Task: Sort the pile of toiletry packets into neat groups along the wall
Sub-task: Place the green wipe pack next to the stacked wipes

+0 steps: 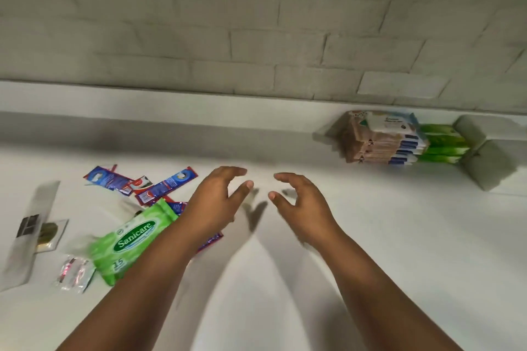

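Red-blue sachets (209,239) partly under left forearm

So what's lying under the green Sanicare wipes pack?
The green Sanicare pack overlaps blue-and-red sachets at its upper edge; another sachet edge shows past the left forearm. That forearm covers the pack's right side, so anything beneath there is hidden.

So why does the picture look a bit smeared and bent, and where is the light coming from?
Head view: the green wipes pack and clear sachet at the left are motion-blurred; the brick wall lines curve from the wide lens; the left hand and right hand throw soft shadows on the white counter, so light seems to come from above.
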### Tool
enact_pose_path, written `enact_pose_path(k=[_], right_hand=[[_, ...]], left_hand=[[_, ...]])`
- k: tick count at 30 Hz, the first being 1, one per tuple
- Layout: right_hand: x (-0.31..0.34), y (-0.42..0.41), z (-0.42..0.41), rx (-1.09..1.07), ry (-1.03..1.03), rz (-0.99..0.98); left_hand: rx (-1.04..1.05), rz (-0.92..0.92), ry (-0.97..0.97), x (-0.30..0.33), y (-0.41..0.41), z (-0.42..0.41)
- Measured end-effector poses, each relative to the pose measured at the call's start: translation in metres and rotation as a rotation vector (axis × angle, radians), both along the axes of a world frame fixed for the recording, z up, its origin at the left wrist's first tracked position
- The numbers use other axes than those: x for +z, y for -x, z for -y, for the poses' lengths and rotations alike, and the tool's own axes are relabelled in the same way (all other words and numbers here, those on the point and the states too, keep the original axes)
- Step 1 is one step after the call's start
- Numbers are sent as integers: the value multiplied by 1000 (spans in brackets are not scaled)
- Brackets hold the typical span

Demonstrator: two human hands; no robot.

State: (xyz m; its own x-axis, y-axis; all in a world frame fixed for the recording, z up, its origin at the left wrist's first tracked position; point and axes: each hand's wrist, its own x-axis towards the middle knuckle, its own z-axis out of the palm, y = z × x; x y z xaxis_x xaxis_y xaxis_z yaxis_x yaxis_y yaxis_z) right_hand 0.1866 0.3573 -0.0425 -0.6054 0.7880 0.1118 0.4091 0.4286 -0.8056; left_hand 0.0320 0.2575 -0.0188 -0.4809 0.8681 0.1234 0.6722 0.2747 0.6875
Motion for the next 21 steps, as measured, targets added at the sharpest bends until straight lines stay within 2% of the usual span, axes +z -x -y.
enact_pose_path(k=[10, 15, 21], right_hand=[[-26, 97, 107, 102, -182, 154], [-33, 119, 129, 83, -122, 165], [-28, 127, 148, -38, 99, 46]], left_hand=[[59, -182, 242, -26, 91, 130], [128, -269, 409, -29, 109, 153], [128, -298, 312, -27, 110, 161]])
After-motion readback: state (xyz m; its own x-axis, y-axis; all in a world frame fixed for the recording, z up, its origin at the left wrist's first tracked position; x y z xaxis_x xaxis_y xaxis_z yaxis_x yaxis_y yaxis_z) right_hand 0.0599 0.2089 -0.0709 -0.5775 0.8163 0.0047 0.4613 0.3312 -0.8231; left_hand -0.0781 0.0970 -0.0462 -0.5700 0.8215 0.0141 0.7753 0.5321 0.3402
